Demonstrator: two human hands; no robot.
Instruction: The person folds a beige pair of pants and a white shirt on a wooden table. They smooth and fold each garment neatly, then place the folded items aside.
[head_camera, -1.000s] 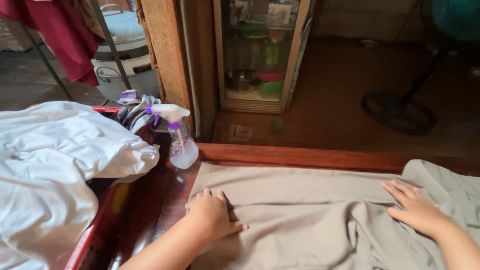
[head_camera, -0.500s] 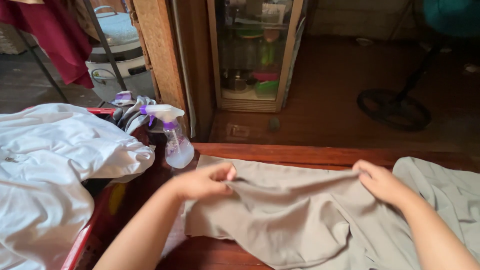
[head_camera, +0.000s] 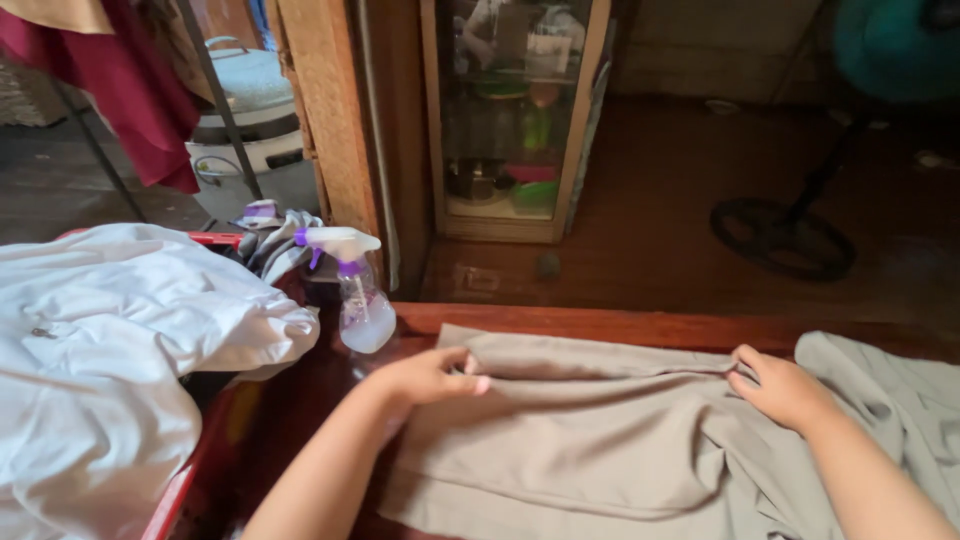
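- Nearest, a grey-beige cloth (head_camera: 600, 440) lies spread over a dark red wooden table (head_camera: 640, 322), rumpled in soft folds, its right end trailing off toward the picture's edge.
- The left hand (head_camera: 425, 375) sits at the cloth's far left corner, fingers curled, pinching the top edge between thumb and fingertips.
- The right hand (head_camera: 785, 385) is well apart from it, further along the same edge, and also closed on the fabric, gripping a small fold.
- Between the two hands the far edge of the cloth runs as a turned-over strip, roughly parallel to the table's far rim.
- To the left, a heap of white laundry (head_camera: 110, 350) fills a red basket (head_camera: 170, 490), spilling over its rim and close beside the left forearm.
- Just beyond the left hand, a clear spray bottle (head_camera: 360, 300) with a white and purple head stands upright on the table corner, near the cloth but not touching it.
- Behind the bottle some grey garments (head_camera: 275, 235) are bunched up against a wooden post (head_camera: 335, 120).
- Further back, a glass-fronted cabinet (head_camera: 515, 120) holds coloured dishes; I cannot make them out clearly.
- Far right, the round base of a standing fan (head_camera: 785, 235) rests on the wooden floor.
- Far left, a dark red garment (head_camera: 130, 90) hangs down, with a white rice cooker (head_camera: 250, 110) behind it.
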